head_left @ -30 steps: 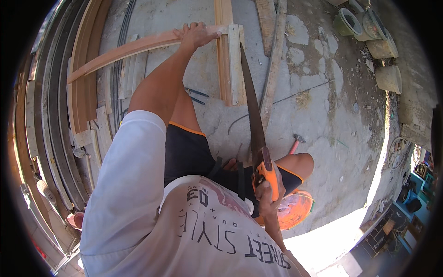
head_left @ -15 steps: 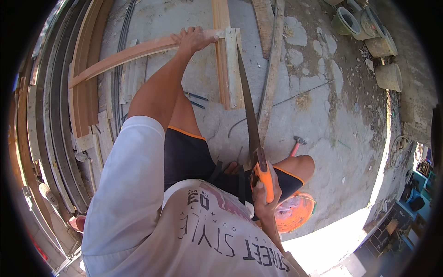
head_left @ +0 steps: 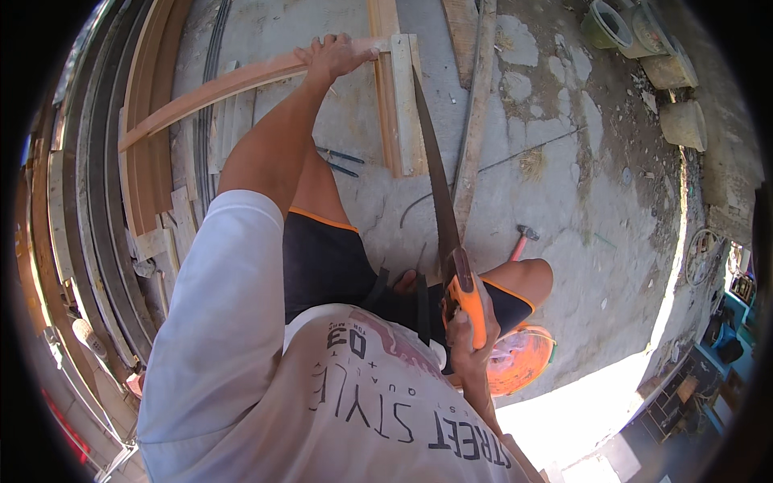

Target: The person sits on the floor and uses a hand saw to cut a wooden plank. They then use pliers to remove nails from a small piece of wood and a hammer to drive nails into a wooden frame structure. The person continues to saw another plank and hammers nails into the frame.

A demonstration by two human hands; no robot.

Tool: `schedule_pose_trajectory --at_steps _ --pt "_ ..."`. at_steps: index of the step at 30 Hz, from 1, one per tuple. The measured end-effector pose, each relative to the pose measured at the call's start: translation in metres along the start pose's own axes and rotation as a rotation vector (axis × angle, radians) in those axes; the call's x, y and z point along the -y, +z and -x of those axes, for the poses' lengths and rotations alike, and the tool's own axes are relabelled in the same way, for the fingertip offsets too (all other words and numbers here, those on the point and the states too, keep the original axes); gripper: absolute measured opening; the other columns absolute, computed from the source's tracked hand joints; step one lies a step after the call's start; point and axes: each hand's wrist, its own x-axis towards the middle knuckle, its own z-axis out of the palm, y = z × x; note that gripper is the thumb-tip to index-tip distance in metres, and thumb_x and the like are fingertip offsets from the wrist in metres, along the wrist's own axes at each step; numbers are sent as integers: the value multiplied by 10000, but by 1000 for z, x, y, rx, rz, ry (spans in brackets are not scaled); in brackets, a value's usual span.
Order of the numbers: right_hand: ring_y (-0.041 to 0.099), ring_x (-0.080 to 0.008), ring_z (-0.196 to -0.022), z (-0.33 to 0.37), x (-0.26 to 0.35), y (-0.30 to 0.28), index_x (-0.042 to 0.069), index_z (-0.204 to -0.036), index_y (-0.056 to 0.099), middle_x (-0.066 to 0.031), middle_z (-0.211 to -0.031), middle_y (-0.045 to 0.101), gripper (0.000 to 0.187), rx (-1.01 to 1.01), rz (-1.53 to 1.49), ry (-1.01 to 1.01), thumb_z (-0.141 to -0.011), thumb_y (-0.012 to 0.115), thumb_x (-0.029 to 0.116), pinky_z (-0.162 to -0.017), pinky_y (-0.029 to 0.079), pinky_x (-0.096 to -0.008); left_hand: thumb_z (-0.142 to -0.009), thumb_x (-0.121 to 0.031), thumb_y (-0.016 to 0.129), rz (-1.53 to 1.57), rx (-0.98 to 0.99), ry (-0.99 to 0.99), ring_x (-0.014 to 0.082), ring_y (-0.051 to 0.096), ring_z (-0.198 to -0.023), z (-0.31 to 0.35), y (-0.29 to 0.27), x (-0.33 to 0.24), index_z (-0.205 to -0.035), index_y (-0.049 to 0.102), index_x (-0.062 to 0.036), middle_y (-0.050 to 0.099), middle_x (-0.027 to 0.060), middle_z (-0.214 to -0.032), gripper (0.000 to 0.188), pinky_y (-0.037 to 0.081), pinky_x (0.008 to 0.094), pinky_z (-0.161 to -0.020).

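Note:
My left hand [head_left: 334,58] presses on a long, narrow wooden plank [head_left: 217,90], its fingers bent over the wood near the right end. That end meets a pale wooden block [head_left: 403,105], which lies along a brown board [head_left: 384,20] on the floor. In my right hand [head_left: 462,344] is the orange handle of a handsaw [head_left: 436,173]. Its long dark blade points away from me, with the tip close to the block's right edge. Whether the teeth touch wood I cannot tell.
A red-handled hammer [head_left: 521,241] lies beside my right knee, and an orange bucket [head_left: 538,372] stands below it. Long planks [head_left: 97,201] are stacked at left. A long wooden strip [head_left: 475,121] crosses the floor right of the saw. Several buckets [head_left: 683,126] line the far right.
The view has shifted slightly, so the floor items appear higher. The saw has moved only a little with my right hand, and my left hand keeps its place on the plank.

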Motion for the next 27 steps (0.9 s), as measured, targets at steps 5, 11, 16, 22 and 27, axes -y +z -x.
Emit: schedule_pose_trajectory --at_steps 5,11,16,22,27 --pt "690 -258 -1161 5 -16 -10 -105 -1475 531 -197 -1249 721 607 -8 -23 -80 -1079 574 354 -1018 520 -365 -837 -862 602 -19 -11 -4 523 302 -1532 2 -5 -13 -1544 567 -134 491 198 -1613 1016 15 852 -1146" --pt "644 -174 -972 -93 -14 35 -46 -1488 546 -119 -1120 703 566 53 -71 55 -1072 590 335 -883 528 -330 -839 -856 600 22 33 9 503 294 -1547 4 -9 -2 -1541 566 -133 475 196 -1629 1008 19 849 -1151" --pt "699 -213 -1091 31 -12 -9 -88 -1503 505 -180 -1261 713 647 -9 12 -70 -1071 584 386 -973 530 -325 -834 -854 609 4 4 -16 491 293 -1552 3 -4 0 -1540 564 -136 470 190 -1634 1009 19 853 -1148" --pt "677 -176 -966 -98 -18 27 -57 -1464 561 -133 -1140 726 534 30 -45 -12 -1076 584 309 -875 542 -316 -842 -844 612 -14 -29 -12 500 259 -1572 2 -5 -7 -1546 558 -141 453 189 -1649 997 2 859 -1146" --pt "571 -110 -796 -96 -9 33 -35 -1438 573 -46 -950 616 504 50 -57 -9 -1082 594 322 -711 440 -274 -847 -836 619 21 37 -22 519 233 -1579 5 -9 -2 -1549 553 -134 441 193 -1659 995 -14 861 -1143"
